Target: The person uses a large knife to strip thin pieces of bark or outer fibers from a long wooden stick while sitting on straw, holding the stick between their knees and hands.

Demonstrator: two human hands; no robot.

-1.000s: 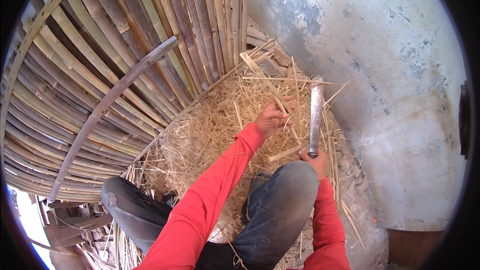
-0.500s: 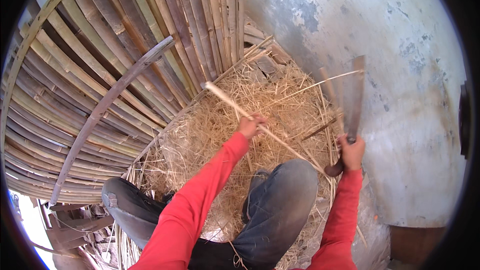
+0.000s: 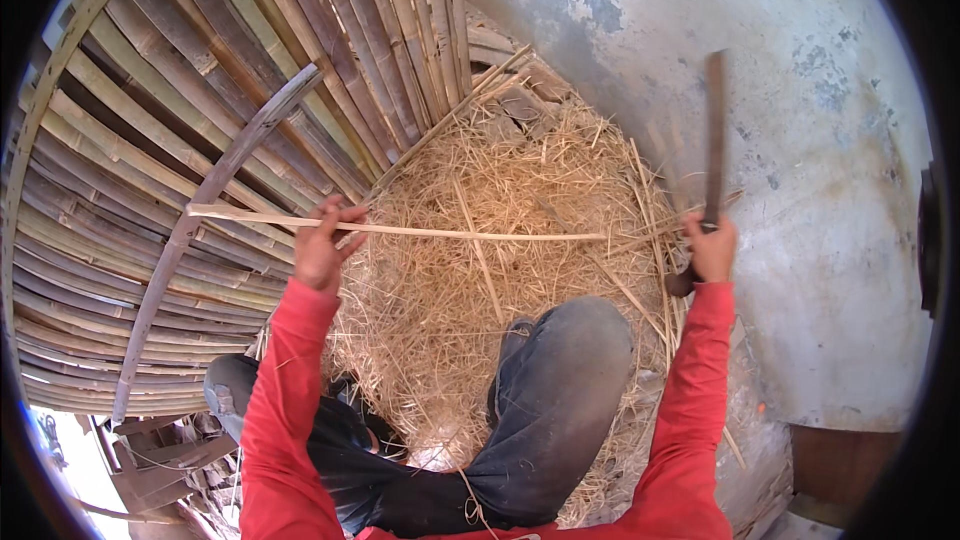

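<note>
My left hand (image 3: 322, 245), at the left of the straw, pinches a long pale bamboo strip (image 3: 470, 235) near its thicker end. The strip lies almost level across the picture. Its left end crosses in front of a slatted bamboo panel, and its right end stops short of my other hand. My right hand (image 3: 712, 248) grips a machete (image 3: 715, 135) by its dark handle, the blade standing upright and slightly blurred. The handle's curved butt shows below the fist. Thin strips (image 3: 655, 233) lie close to the right hand; whether it touches them I cannot tell.
Shavings and straw (image 3: 510, 170) cover the floor around my bent knees (image 3: 565, 380). The bamboo slat panel (image 3: 220, 130) rises at the left, crossed by a curved pole (image 3: 165, 280). A weathered grey wall (image 3: 820, 190) stands at the right. Broken wood pieces (image 3: 165, 480) lie lower left.
My left hand has moved left and up, carrying the strip from a slant to nearly level. My right hand has risen slightly with the machete.
</note>
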